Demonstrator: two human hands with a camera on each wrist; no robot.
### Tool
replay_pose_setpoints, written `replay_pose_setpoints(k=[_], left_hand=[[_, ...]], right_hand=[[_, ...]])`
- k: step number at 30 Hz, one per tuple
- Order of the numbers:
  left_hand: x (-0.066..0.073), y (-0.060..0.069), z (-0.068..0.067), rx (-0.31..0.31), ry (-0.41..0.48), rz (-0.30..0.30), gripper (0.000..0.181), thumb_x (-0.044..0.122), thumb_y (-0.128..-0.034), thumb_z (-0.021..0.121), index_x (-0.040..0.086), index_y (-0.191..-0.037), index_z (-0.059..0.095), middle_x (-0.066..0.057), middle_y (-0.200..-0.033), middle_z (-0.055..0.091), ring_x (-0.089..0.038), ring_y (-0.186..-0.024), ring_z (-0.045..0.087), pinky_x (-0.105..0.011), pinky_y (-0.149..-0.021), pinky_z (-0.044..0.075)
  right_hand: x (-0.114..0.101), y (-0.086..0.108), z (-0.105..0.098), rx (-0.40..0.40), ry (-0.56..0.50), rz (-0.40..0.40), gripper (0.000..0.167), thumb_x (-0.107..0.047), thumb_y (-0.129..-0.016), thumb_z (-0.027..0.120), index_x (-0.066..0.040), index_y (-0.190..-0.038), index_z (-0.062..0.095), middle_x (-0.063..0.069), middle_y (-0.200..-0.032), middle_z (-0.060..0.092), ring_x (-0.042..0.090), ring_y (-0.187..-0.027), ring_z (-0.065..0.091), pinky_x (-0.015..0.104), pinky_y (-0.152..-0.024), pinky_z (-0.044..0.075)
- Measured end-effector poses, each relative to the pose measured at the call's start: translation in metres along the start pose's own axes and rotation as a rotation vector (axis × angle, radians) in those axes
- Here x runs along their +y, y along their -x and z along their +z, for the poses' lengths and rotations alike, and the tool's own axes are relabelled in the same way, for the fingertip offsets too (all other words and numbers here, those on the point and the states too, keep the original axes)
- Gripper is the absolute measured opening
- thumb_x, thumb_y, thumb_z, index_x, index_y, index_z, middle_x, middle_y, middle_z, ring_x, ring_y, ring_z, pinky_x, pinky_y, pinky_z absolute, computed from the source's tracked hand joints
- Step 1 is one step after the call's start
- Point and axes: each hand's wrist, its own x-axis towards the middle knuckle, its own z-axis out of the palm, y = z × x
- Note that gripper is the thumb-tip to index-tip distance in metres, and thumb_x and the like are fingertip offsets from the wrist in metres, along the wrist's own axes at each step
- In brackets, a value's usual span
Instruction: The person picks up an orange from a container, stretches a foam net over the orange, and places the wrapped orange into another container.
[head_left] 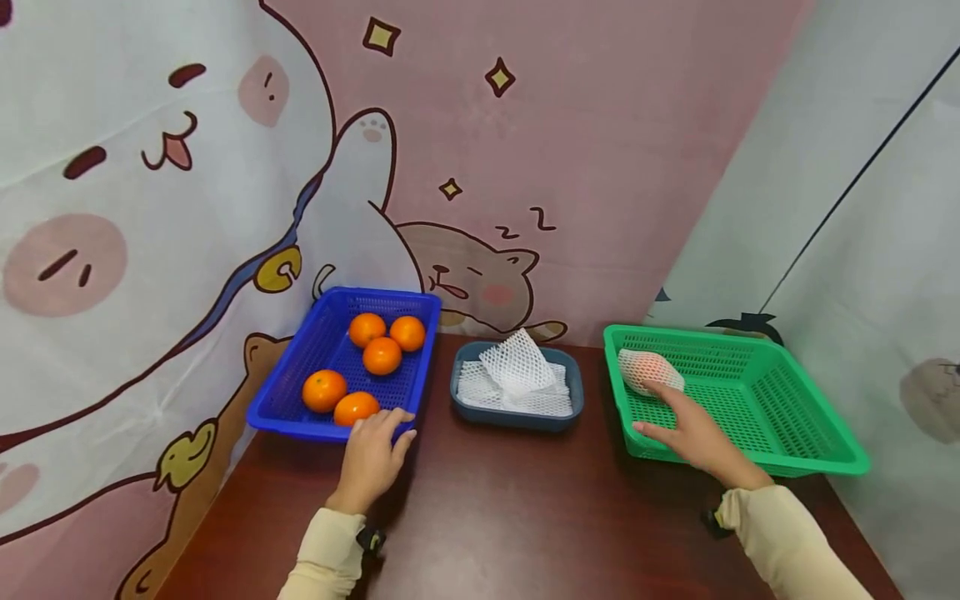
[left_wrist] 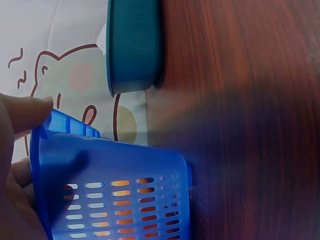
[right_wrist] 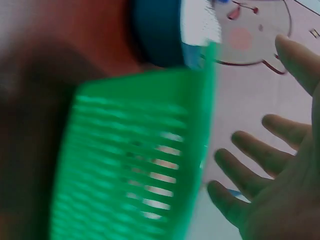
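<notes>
My left hand (head_left: 375,454) is at the front right corner of the blue basket (head_left: 273,400), its fingers over the rim beside the nearest orange (head_left: 356,408). Whether they touch that orange is not clear. Several more oranges, one of them (head_left: 382,356) near the middle, lie in this basket. On the right, my right hand (head_left: 693,433) reaches over the near left side of the green basket (head_left: 817,417) with spread fingers and an empty palm. Close to its fingertips, a reddish fruit in a white foam net (head_left: 651,371) lies inside that basket.
Between the two baskets stands a small dark blue-grey tray (head_left: 517,419) holding white foam nets (head_left: 519,367). All three containers rest on a dark reddish-brown table (head_left: 510,508). A printed cloth with cartoon animals (head_left: 585,167) hangs behind and along both sides.
</notes>
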Motion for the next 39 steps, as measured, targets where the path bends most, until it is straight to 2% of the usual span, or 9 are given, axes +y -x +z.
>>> replay_pose_setpoints(k=[7, 13, 17, 20, 25, 29, 34, 36, 39], left_hand=[[-0.004, 0.002, -0.005, -0.034, -0.007, -0.033, 0.020, 0.017, -0.0845, 0.076, 0.014, -0.103, 0.069, -0.004, -0.097, 0.069, -0.027, -0.089, 0.065, -0.040, -0.072, 0.041], [-0.006, 0.003, -0.006, -0.005, -0.015, -0.010, 0.021, 0.016, -0.0831, 0.077, 0.013, -0.102, 0.068, -0.005, -0.095, 0.069, -0.028, -0.087, 0.064, -0.041, -0.071, 0.041], [-0.008, 0.003, -0.007, -0.013, -0.016, -0.019, 0.022, 0.015, -0.0829, 0.077, 0.013, -0.103, 0.068, -0.005, -0.095, 0.069, -0.028, -0.087, 0.064, -0.041, -0.072, 0.041], [-0.009, 0.003, -0.009, -0.032, -0.010, -0.035, 0.021, 0.017, -0.0843, 0.076, 0.014, -0.103, 0.068, -0.005, -0.096, 0.069, -0.028, -0.087, 0.064, -0.041, -0.073, 0.041], [-0.006, 0.001, -0.007, -0.063, -0.004, -0.045, 0.020, 0.019, -0.0855, 0.076, 0.014, -0.104, 0.069, -0.003, -0.097, 0.069, -0.026, -0.088, 0.065, -0.040, -0.073, 0.042], [-0.004, -0.006, -0.010, -0.133, 0.038, -0.054, 0.022, 0.020, -0.0853, 0.076, 0.012, -0.105, 0.069, -0.004, -0.099, 0.070, -0.025, -0.089, 0.066, -0.041, -0.077, 0.047], [-0.008, -0.026, -0.030, -0.295, 0.174, -0.147, 0.031, 0.021, -0.0883, 0.073, 0.009, -0.116, 0.068, -0.006, -0.103, 0.070, -0.025, -0.089, 0.065, -0.043, -0.080, 0.050], [-0.015, -0.036, -0.037, -0.326, 0.172, -0.185, 0.033, 0.024, -0.0882, 0.073, 0.010, -0.118, 0.067, -0.006, -0.103, 0.069, -0.026, -0.089, 0.063, -0.043, -0.080, 0.049], [-0.030, -0.047, -0.043, -0.343, 0.102, -0.213, 0.037, 0.025, -0.0860, 0.075, 0.011, -0.119, 0.067, -0.007, -0.106, 0.068, -0.029, -0.097, 0.062, -0.045, -0.085, 0.047]], right_hand=[[0.007, 0.018, 0.040, 0.079, 0.036, -0.005, 0.074, -0.040, -0.088, 0.071, -0.001, -0.144, 0.042, 0.024, -0.138, 0.049, 0.044, -0.123, 0.046, 0.063, -0.093, 0.038], [0.007, 0.018, 0.055, 0.228, 0.050, -0.089, 0.060, -0.027, -0.084, 0.077, -0.005, -0.136, 0.056, 0.020, -0.122, 0.062, 0.037, -0.103, 0.061, 0.057, -0.081, 0.047], [0.008, 0.018, 0.063, 0.314, 0.065, -0.148, 0.052, -0.018, -0.080, 0.081, -0.005, -0.127, 0.063, 0.015, -0.118, 0.066, 0.031, -0.090, 0.065, 0.053, -0.075, 0.049], [0.009, 0.018, 0.067, 0.356, 0.084, -0.164, 0.049, -0.014, -0.077, 0.082, -0.007, -0.123, 0.067, 0.014, -0.115, 0.068, 0.029, -0.087, 0.065, 0.053, -0.080, 0.045], [0.011, 0.024, 0.070, 0.394, 0.091, -0.133, 0.046, -0.011, -0.077, 0.081, -0.010, -0.121, 0.069, 0.014, -0.109, 0.070, 0.034, -0.095, 0.061, 0.057, -0.088, 0.032], [0.013, 0.028, 0.069, 0.418, 0.096, -0.111, 0.045, -0.008, -0.076, 0.081, -0.011, -0.119, 0.070, 0.014, -0.107, 0.070, 0.035, -0.096, 0.060, 0.057, -0.088, 0.032], [0.013, 0.029, 0.067, 0.412, 0.094, -0.096, 0.043, -0.009, -0.077, 0.080, -0.011, -0.120, 0.070, 0.014, -0.108, 0.070, 0.034, -0.095, 0.059, 0.055, -0.086, 0.032], [0.013, 0.029, 0.067, 0.409, 0.091, -0.095, 0.043, -0.008, -0.078, 0.080, -0.011, -0.120, 0.070, 0.015, -0.107, 0.070, 0.034, -0.094, 0.060, 0.054, -0.085, 0.032], [0.013, 0.029, 0.067, 0.408, 0.096, -0.093, 0.044, -0.008, -0.077, 0.080, -0.011, -0.119, 0.070, 0.015, -0.107, 0.070, 0.035, -0.093, 0.060, 0.053, -0.082, 0.032]])
